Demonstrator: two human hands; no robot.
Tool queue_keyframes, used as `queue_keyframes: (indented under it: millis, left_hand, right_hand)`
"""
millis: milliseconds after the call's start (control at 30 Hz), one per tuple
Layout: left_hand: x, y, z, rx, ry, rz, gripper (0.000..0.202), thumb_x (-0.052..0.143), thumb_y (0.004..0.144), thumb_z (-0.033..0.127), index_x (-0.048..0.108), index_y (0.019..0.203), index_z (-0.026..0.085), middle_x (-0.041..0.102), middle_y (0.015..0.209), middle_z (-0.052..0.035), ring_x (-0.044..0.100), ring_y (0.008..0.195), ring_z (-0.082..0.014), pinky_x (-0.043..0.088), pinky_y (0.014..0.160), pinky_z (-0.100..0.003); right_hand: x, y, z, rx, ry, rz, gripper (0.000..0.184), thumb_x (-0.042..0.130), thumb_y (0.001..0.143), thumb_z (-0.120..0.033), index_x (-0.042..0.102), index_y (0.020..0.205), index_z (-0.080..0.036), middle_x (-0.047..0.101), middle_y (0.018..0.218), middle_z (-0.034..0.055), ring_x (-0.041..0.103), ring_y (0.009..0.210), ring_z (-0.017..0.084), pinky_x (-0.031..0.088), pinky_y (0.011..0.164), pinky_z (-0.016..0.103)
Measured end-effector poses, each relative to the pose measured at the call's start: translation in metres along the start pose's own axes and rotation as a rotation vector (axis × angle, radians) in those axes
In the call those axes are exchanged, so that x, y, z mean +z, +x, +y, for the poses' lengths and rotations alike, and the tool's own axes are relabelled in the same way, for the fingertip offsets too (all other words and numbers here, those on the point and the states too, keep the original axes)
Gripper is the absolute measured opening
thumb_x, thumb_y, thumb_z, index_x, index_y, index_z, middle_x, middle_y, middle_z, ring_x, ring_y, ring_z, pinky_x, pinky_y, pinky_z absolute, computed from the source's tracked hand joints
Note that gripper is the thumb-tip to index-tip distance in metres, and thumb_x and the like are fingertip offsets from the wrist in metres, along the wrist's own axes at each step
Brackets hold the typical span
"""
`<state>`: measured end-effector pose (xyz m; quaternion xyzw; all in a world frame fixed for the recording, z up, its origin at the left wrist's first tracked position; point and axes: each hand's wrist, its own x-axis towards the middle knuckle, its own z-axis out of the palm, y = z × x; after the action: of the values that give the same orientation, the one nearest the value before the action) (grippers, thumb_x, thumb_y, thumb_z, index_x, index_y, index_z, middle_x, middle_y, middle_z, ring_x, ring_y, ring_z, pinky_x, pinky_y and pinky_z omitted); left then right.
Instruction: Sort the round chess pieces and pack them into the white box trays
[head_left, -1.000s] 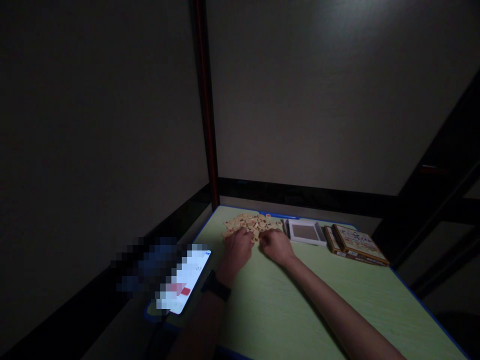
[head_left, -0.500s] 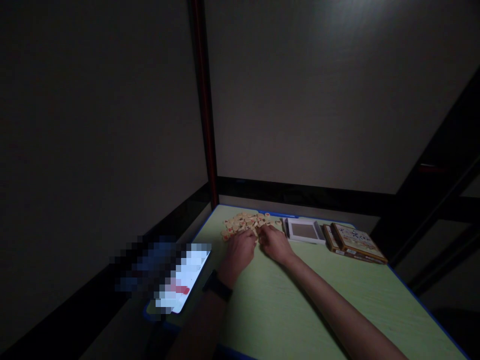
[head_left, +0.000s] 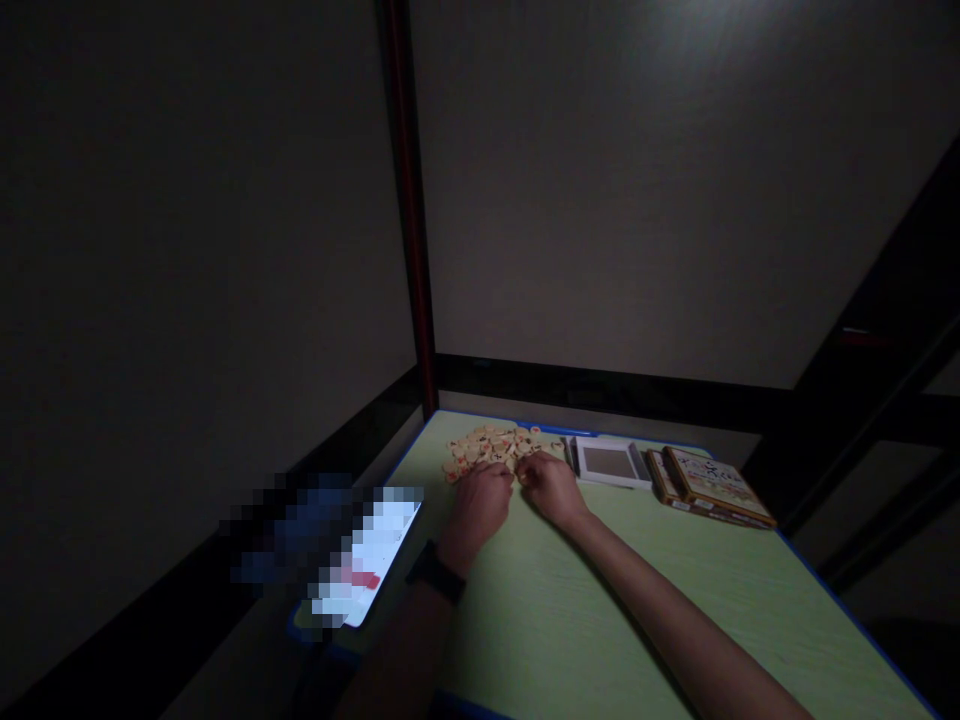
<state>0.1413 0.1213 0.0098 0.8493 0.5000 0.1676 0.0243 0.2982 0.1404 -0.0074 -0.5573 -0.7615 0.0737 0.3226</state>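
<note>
A heap of small pale wooden game pieces (head_left: 491, 446) lies at the far left corner of a green table (head_left: 570, 610). My left hand (head_left: 480, 505), with a dark watch on its wrist, rests at the heap's near edge with its fingers curled down onto the pieces. My right hand (head_left: 551, 485) sits beside it, knuckles up, fingers bent into the same pile. The two hands nearly touch. What the fingertips pinch is hidden in the dim light.
A white open box (head_left: 607, 463) stands right of the heap. Beyond it lie two flat yellow-brown game boxes (head_left: 712, 485). A lit phone (head_left: 367, 565) rests at the table's left edge. Walls and a dark post (head_left: 409, 210) close the far side.
Both hands have drawn slightly closer together at the heap's near edge. The heap has been nudged a little. Nothing else has moved.
</note>
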Motion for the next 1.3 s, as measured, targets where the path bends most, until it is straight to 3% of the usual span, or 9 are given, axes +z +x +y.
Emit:
queue_keyframes:
  millis: [333,667,833,967,1300]
  left_hand:
    - [-0.001,-0.002,0.003,0.02,-0.046,0.019,0.026,0.052,0.091,0.014,0.07,0.109,0.021,0.07,0.111,-0.0059,0.059,0.107,-0.0206,0.046,0.097,-0.032]
    - [0.003,-0.001,0.004,0.08,-0.035,0.036,0.032,0.049,0.092,0.012,0.069,0.115,0.02,0.07,0.114,-0.0067,0.06,0.109,-0.0218,0.045,0.101,-0.034]
    - [0.002,-0.002,0.009,0.121,-0.07,0.063,0.027,0.05,0.094,0.018,0.072,0.108,0.021,0.072,0.108,-0.0055,0.06,0.106,-0.0207,0.046,0.099,-0.034]
    - [0.002,-0.005,0.015,0.22,-0.111,0.056,0.024,0.05,0.096,0.023,0.074,0.102,0.023,0.073,0.105,-0.0031,0.061,0.102,-0.0195,0.047,0.094,-0.032]
    - [0.002,-0.005,0.018,0.226,-0.059,0.023,0.026,0.049,0.094,0.019,0.073,0.103,0.022,0.073,0.109,-0.0044,0.061,0.106,-0.0207,0.046,0.098,-0.033]
  right_hand:
    - [-0.007,-0.001,-0.004,0.03,0.001,-0.038,0.028,0.054,0.069,0.003,0.071,0.078,-0.017,0.073,0.087,0.0046,0.067,0.082,0.017,0.047,0.079,0.023]
    - [-0.019,0.002,-0.004,0.057,-0.105,-0.133,0.027,0.053,0.072,0.0,0.073,0.077,-0.017,0.075,0.082,0.004,0.066,0.079,0.017,0.043,0.073,0.021]
    - [-0.032,0.005,-0.005,0.099,-0.263,-0.126,0.024,0.054,0.082,-0.007,0.074,0.09,-0.016,0.075,0.097,0.0111,0.064,0.093,0.021,0.042,0.078,0.025]
    - [-0.033,0.002,-0.005,0.087,-0.41,-0.204,0.02,0.054,0.087,-0.014,0.074,0.086,-0.017,0.074,0.09,0.0144,0.061,0.101,0.026,0.043,0.081,0.028]
    - [-0.027,0.003,-0.01,0.18,-0.407,-0.187,0.023,0.053,0.088,-0.02,0.075,0.091,-0.018,0.075,0.094,0.0154,0.066,0.096,0.026,0.046,0.076,0.029]
